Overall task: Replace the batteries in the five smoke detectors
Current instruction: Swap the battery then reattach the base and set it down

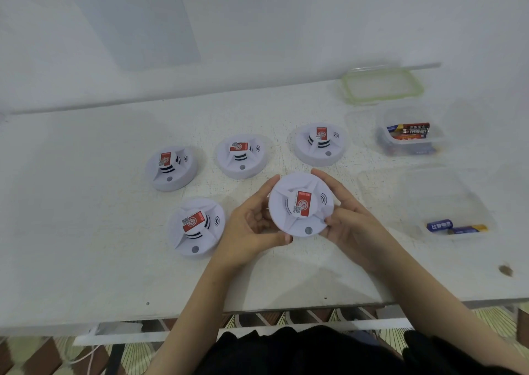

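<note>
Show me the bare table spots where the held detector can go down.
Widest: bare table left of the far-left detector and near-left detector. Also the strip behind the detectors, along the wall. Crowded: around the held detector and the right side, with battery tub, lid and clear tray.

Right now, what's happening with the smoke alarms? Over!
Left grip and right grip hold one smoke detector, cover on. Four other detectors sit closed on the table. Battery tub at right, nothing blocking.

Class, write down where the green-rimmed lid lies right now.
In the head view the green-rimmed lid lies at the far right of the table, just behind the clear tub of batteries.
</note>
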`<state>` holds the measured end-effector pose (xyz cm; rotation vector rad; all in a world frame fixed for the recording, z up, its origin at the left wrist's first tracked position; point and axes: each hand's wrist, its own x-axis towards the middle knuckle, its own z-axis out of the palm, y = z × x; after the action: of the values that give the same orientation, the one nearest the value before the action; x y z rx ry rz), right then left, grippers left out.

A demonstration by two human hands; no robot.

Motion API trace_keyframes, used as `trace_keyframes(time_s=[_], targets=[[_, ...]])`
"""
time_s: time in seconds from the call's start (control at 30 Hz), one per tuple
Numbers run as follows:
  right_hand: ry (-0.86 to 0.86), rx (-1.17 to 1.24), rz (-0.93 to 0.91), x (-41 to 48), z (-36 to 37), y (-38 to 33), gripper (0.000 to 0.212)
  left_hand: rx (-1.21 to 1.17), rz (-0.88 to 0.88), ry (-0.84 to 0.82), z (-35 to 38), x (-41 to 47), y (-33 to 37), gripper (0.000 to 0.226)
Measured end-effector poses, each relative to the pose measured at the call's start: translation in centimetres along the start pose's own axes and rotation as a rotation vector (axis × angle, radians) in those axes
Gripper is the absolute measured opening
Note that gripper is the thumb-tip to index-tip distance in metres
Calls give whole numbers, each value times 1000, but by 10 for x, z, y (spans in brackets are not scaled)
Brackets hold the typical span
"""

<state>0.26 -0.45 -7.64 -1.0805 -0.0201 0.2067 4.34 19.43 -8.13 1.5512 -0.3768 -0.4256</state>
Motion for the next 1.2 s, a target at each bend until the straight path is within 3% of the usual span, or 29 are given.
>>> trace_keyframes(time_s=[1.2], targets=[[7, 57, 48, 1, 1, -2, 66, -52, -15, 4, -1, 2, 0, 90]])
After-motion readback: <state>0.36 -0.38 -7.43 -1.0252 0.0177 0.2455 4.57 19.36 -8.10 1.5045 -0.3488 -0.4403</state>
